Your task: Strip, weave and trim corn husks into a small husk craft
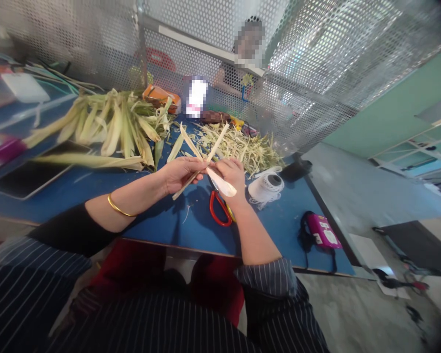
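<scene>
My left hand (180, 174) and my right hand (231, 174) meet above the front of the blue table, fingers closed on crossed corn husk strips (218, 141). Two narrow ends fan upward in a V, and another strip sticks out below my left fingers. From between the hands a broad, pale husk end (222, 184) points down toward my right wrist. The fingertips partly hide where the strips cross. Under my right hand lie scissors (220, 215) with red handles, their blades mostly covered. To the right stands a spool of white string (265, 189).
Whole corn husks (113, 125) are heaped at the left, beside a dark flat panel (29, 174). Shredded husk (244, 147) lies behind my hands. A lit phone (197, 95) leans near the metal mesh; a person sits beyond. At right are a black spool (297, 169) and purple device (324, 230).
</scene>
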`<state>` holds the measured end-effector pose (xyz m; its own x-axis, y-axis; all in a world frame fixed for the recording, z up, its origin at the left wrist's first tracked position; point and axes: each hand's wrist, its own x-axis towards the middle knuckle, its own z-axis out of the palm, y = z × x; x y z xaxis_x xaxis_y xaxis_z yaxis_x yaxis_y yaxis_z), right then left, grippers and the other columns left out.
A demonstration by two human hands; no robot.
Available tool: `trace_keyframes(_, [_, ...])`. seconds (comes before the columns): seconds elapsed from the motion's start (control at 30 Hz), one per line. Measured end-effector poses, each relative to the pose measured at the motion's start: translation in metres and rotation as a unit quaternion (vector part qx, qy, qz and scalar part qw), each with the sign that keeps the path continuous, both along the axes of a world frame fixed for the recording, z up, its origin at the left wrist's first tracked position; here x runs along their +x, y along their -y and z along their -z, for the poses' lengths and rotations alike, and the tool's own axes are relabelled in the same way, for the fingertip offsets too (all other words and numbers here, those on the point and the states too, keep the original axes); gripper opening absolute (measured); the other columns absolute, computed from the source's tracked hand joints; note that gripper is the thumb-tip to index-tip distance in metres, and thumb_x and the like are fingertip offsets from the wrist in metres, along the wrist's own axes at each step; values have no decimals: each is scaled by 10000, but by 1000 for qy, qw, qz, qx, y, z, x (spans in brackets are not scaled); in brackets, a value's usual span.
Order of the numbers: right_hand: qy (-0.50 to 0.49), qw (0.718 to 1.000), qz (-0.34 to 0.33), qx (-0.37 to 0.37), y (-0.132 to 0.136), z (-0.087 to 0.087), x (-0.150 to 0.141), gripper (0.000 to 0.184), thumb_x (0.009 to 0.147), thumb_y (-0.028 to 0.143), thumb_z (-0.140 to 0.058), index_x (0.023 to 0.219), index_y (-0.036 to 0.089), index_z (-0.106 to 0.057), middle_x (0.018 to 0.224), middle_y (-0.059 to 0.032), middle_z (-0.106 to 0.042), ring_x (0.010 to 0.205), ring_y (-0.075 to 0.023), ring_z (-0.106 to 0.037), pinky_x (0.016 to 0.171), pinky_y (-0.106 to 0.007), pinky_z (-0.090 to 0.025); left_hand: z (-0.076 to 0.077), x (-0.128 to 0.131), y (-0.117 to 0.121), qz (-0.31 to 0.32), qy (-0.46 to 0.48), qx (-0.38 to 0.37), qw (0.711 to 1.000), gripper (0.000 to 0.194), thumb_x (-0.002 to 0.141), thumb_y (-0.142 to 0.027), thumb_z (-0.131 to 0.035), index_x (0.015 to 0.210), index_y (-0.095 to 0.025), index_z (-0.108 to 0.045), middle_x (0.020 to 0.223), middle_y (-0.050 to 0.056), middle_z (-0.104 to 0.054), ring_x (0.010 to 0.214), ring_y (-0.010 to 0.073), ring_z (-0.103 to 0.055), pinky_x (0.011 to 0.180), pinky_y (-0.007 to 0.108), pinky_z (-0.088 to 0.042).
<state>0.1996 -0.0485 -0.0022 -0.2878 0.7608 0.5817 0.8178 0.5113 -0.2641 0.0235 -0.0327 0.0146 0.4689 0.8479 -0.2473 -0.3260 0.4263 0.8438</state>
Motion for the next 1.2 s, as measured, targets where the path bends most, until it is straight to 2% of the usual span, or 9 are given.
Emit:
trace_keyframes(0.2, [-15,1000,8,-14,-2,5,-2,279,895,358,-595,1134,235,-670,1156,-75,-678,1101,-238,-595,978,-399,-407,4,3,0,-91,6,-6,996,77,823,-153,-662,833,-99,-717,707,45,-697,504,71,-599,431,161,-441])
trace_keyframes(0.33, [-9,998,48,-42,-4,10,0,291,868,319,-618,1118,186,-687,1101,-111,-694,1055,-285,-616,948,-444,-439,-4,-5,-9,-166,20,-50,985,156,867,-231,-623,866,-106,-717,728,58,-715,547,85,-624,463,180,-453])
trace_keyframes(0.53, [-116,989,55,-78,-1,6,-2,198,875,319,-595,972,210,-728,1022,-76,-718,993,-249,-646,905,-398,-472,-25,-33,-32,-407,115,74,903,77,874,-241,-636,914,-205,-692,762,-42,-729,665,62,-637,598,185,-476])
trace_keyframes(0.63, [-258,958,15,-127,1,3,-7,195,839,359,-635,944,224,-729,1002,-52,-727,964,-214,-656,909,-371,-480,-19,-23,-24,-319,91,37,943,121,877,-225,-610,914,-152,-700,723,0,-722,616,77,-647,566,187,-494])
trace_keyframes(0.73, [-449,864,-35,-226,0,4,-12,277,763,378,-708,985,213,-708,908,-31,-728,800,-173,-665,806,-339,-519,-6,-3,-8,-167,33,-15,985,245,896,-311,-586,933,-102,-709,761,74,-738,630,130,-686,528,211,-509])
trace_keyframes(0.87, [-596,760,-40,-256,0,5,-16,244,688,358,-757,858,192,-699,686,22,-662,544,-102,-565,578,-268,-484,7,8,3,-114,3,24,993,288,860,-378,-642,912,-104,-716,844,112,-755,626,136,-689,549,214,-523])
trace_keyframes(0.93, [-615,750,-36,-241,1,6,-18,187,675,331,-758,764,184,-686,621,30,-637,512,-95,-548,539,-256,-465,10,10,2,-122,-18,38,992,216,807,-315,-712,865,-107,-718,829,104,-756,610,120,-678,544,200,-506])
trace_keyframes(1.1, [-560,808,-49,-178,3,8,-24,97,730,265,-709,691,179,-688,562,29,-622,483,-91,-535,514,-251,-440,16,12,-3,-159,-36,21,986,117,788,-212,-715,748,-101,-717,662,72,-723,569,106,-648,554,205,-486])
trace_keyframes(1.2, [-582,792,-37,-182,2,7,-22,110,721,291,-717,721,183,-699,587,24,-642,497,-98,-549,527,-258,-463,14,11,-3,-142,-25,25,989,144,779,-257,-732,775,-113,-730,726,79,-744,644,124,-679,626,224,-519])
